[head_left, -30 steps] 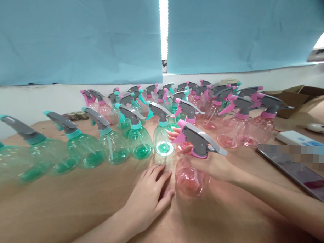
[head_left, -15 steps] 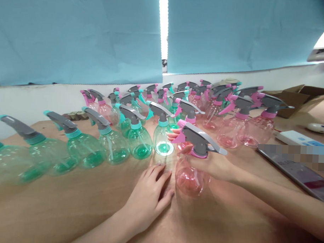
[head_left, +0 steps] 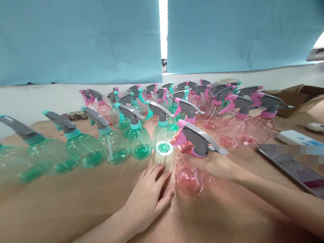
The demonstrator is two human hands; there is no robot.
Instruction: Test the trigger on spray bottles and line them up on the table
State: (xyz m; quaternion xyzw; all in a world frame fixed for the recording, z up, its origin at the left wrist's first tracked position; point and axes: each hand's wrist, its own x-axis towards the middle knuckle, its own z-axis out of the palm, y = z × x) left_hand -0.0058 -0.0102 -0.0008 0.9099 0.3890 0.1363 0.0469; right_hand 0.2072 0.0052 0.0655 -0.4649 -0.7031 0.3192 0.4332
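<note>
A pink spray bottle (head_left: 190, 181) with a grey head stands upright in front of me. My right hand (head_left: 220, 166) wraps round its neck from the right, with fingertips at the pink trigger (head_left: 180, 139). The bottle's head hides part of those fingers. To the left of this bottle, my left hand (head_left: 151, 192) lies flat on the wooden table, fingers stretched out and holding nothing. Just beyond my left hand are a pale green spray bottle (head_left: 163, 135) and a darker green spray bottle (head_left: 140, 143).
More green spray bottles (head_left: 88, 152) form a row to the left. Pink spray bottles (head_left: 229, 132) and mixed ones crowd the back. On the right are a phone (head_left: 288, 168), a white power strip (head_left: 294, 136), a white mouse (head_left: 318, 127) and an open cardboard box (head_left: 290, 99).
My right hand's fingers have drawn down and in against the trigger of the pink bottle. The bottle stays in place, and my left hand has not moved.
</note>
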